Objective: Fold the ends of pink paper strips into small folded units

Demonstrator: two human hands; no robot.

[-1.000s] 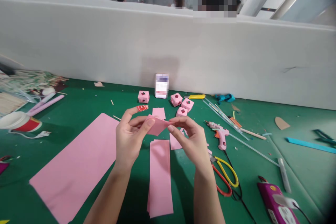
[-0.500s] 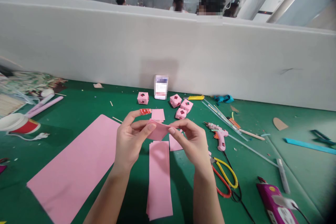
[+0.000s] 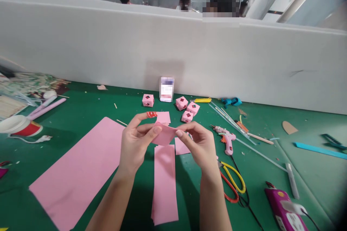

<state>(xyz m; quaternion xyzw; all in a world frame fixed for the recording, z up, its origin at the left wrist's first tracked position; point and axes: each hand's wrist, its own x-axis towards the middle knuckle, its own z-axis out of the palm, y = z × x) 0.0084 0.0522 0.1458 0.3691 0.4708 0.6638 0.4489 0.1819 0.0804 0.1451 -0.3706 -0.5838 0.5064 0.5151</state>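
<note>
Between both hands I hold a small piece of pink paper above the table. My left hand pinches its left side between thumb and fingers; a red wrap covers one fingertip. At the right corner, the thumb and fingers of my right hand are closed on the same piece. Below it lies a stack of long pink paper strips. Small pink squares lie behind my hands, and another pink square is partly covered by my right hand.
Several folded pink paper cubes sit near a propped phone. A large pink sheet lies left. Rightward are a glue gun, scissors, a yellow cutter and a purple power strip. A white partition stands behind.
The hands stay nearly in place, still gripping the small pink paper. Its visible face has shifted very slightly. Otherwise the view has moved only a little.
</note>
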